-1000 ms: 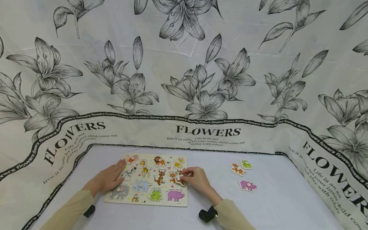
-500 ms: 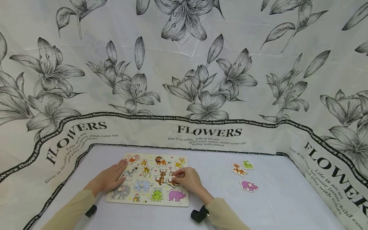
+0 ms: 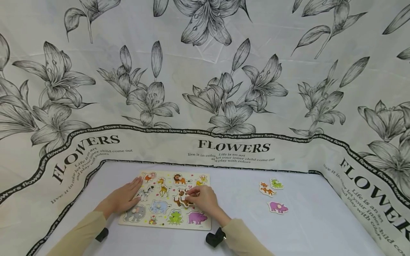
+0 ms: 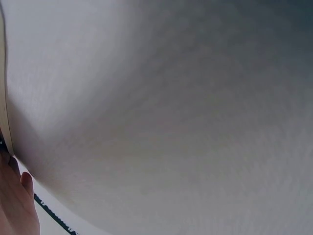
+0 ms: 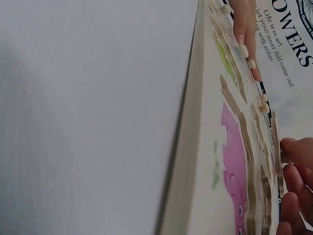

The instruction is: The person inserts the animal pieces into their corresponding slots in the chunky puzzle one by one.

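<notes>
A wooden animal puzzle board [image 3: 131,222] lies on the white table. My left hand [image 3: 121,197] rests on its left edge, fingers stretched along the zebra piece [image 3: 148,193]. My right hand [image 3: 205,201] pinches a brown kangaroo puzzle piece [image 3: 185,202] over the board's kangaroo picture. In the right wrist view the piece [image 5: 275,142] stands edge-on above the board's surface, fingertips at it. The recessed hippo picture [image 5: 234,166] shows in that view. The left wrist view has only part of my left hand [image 4: 18,208] and the board's side [image 4: 4,98].
Right of the board lie three loose pieces: an orange fox-like animal [image 3: 267,189], a green frog [image 3: 277,184] and a purple hippo [image 3: 278,207]. A flower-printed curtain [image 3: 237,149] borders the table at the back and sides. Knobbed pieces such as the elephant [image 3: 134,214] sit in the board.
My right hand has moved left across the board with the kangaroo piece, from the fox-like picture to the kangaroo picture. My left hand stays on the board's edge.
</notes>
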A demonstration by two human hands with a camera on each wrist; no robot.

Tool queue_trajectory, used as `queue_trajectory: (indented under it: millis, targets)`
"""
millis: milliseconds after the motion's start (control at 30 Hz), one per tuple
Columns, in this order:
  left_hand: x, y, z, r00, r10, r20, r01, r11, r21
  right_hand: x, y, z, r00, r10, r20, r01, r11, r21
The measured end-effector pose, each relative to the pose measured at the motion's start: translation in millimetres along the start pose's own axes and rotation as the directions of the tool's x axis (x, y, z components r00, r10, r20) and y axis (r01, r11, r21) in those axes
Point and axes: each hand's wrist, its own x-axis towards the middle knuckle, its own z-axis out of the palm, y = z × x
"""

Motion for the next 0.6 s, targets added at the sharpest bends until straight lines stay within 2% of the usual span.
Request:
queue_trajectory:
  millis: [267,600]
  targets:
    - [0.7,-1.4,1.8,1.000,-0.003,0.000,0.003,1.000,0.012,3.8,-4.9,6.5,0.999,0.026,-0.023,-0.026,0.999,-0.037]
    - [0.1,-0.6,1.9,1.000,0.007,-0.012,-0.007,1.000,0.009,6.9,-5.4,14.4,0.999,0.032,-0.019,-0.032,0.999,-0.024]
